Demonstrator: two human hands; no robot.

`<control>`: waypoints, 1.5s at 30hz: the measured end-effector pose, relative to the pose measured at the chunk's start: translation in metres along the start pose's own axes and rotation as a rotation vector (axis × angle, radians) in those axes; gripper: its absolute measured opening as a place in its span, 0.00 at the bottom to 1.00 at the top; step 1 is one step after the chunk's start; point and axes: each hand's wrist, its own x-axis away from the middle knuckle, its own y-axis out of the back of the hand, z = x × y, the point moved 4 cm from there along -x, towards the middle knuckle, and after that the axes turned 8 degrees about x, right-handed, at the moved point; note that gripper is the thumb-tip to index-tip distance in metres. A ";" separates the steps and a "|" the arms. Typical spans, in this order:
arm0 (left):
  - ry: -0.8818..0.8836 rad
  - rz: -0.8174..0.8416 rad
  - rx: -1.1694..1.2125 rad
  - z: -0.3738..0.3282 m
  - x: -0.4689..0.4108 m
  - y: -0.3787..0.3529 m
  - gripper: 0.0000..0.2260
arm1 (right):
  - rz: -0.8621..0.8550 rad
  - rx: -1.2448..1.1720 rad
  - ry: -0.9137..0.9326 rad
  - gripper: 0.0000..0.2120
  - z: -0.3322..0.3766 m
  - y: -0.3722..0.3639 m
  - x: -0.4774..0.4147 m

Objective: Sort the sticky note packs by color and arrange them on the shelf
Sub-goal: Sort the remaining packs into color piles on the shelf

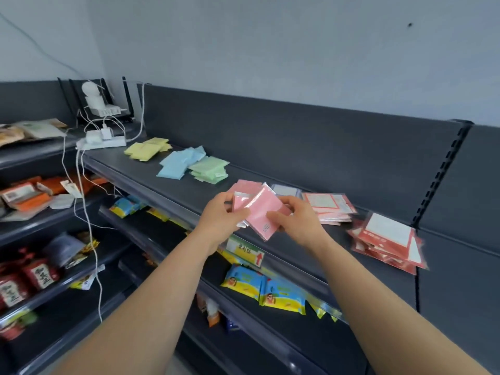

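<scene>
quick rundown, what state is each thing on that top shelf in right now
yellow packs, loose pile lying flat
blue packs, loose pile lying flat
green packs, stacked, lying flat
pink packs, fanned, held in both hands
left hand, grips the pink packs
right hand, pinches the front pink pack
red-bordered packs, untidy piles at right
power strip, chargers plugged in

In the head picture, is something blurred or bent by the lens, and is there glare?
Head view: the wide lens bows the dark grey metal shelf; the red snack bags at lower left are smeared; the pink plastic-wrapped sticky note packs glint between left hand and right hand.
</scene>
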 end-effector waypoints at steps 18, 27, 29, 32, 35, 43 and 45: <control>-0.021 -0.047 -0.186 0.018 -0.171 0.029 0.02 | 0.009 0.328 -0.069 0.13 0.006 -0.042 -0.171; -0.068 0.102 -0.481 0.043 -0.205 0.028 0.10 | 0.036 0.788 -0.077 0.13 0.003 -0.052 -0.195; -0.140 0.118 -0.570 0.042 -0.206 0.030 0.11 | -0.018 0.846 -0.053 0.19 0.008 -0.051 -0.189; -0.267 0.155 -0.713 0.033 -0.200 0.033 0.14 | -0.137 0.819 -0.047 0.20 0.016 -0.050 -0.174; -0.427 0.178 -0.766 0.017 -0.192 0.035 0.16 | -0.254 0.818 -0.077 0.17 0.021 -0.048 -0.153; -0.700 0.288 -0.840 -0.007 -0.155 0.007 0.11 | -0.424 0.909 -0.196 0.16 0.019 -0.030 -0.078; -0.744 0.336 -0.836 -0.008 -0.138 -0.009 0.10 | -0.460 0.921 -0.214 0.17 0.015 -0.021 -0.056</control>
